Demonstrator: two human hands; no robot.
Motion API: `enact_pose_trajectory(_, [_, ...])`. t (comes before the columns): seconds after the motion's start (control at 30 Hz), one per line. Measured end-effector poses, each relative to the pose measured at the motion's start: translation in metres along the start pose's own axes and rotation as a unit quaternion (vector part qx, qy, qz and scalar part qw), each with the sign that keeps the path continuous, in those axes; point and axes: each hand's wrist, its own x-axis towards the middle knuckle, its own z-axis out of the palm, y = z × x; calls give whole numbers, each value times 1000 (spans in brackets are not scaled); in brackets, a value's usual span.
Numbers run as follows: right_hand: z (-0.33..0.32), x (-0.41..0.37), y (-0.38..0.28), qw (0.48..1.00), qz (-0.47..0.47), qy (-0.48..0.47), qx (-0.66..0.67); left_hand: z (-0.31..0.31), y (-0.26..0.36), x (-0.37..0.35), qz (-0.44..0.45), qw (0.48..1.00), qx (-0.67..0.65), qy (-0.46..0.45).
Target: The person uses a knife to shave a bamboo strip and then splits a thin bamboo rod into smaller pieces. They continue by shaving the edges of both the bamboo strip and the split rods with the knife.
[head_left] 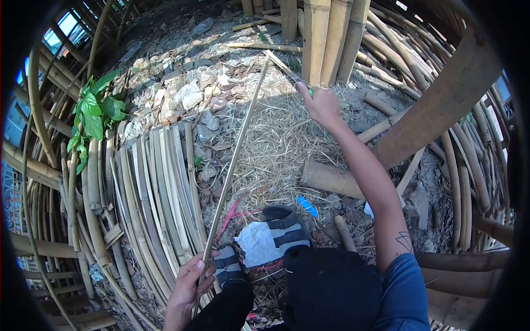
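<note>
My left hand [190,284], low in the view, has its fingers wrapped round a long thin bamboo strip [236,151]. The strip slants up and away to a far tip near the top middle. My right arm reaches far forward, and my right hand [324,106] is closed on what looks like a knife [287,69], with a bit of green showing at its handle. The knife's far end meets the strip's tip; whether it is cutting into it cannot be made out. Pale shavings [281,138] cover the ground beneath.
Split bamboo slats [160,182] lie side by side on the left. Thick bamboo posts [320,44] stand ahead, and a large pole [436,99] leans at right. A cut bamboo piece [331,179], a blue object [307,206] and rubble [187,94] lie on the ground.
</note>
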Motion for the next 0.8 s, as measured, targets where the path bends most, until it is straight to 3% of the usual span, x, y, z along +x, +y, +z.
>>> enact_pose_trajectory(0.17, [3,-41,-16,995,-94,-5,29,0,-5,10,54,996,49,50])
enact_pose_trajectory(0.4, [-7,-110,-48,943,-319,-6,94,-12,16,0,82,971,176,138])
enact_pose_trajectory(0.6, [-43,-202,-30,902,-378,-201,62,-11,40,-35,107,945,256,171])
enact_pose_trajectory(0.63, [-48,-214,-25,899,-389,-193,65,-15,43,-42,106,942,268,170])
enact_pose_trajectory(0.7, [-58,-234,-13,920,-286,-232,134,-10,56,-64,110,921,318,197])
enact_pose_trajectory(0.73, [-46,-236,-6,917,-297,-230,134,-9,63,-73,108,902,356,219])
enact_pose_trajectory(0.77, [-22,-240,4,858,-27,-349,375,-10,69,-83,125,871,411,238])
enact_pose_trajectory(0.8, [-15,-251,18,677,254,-417,551,-9,74,-90,152,833,462,264])
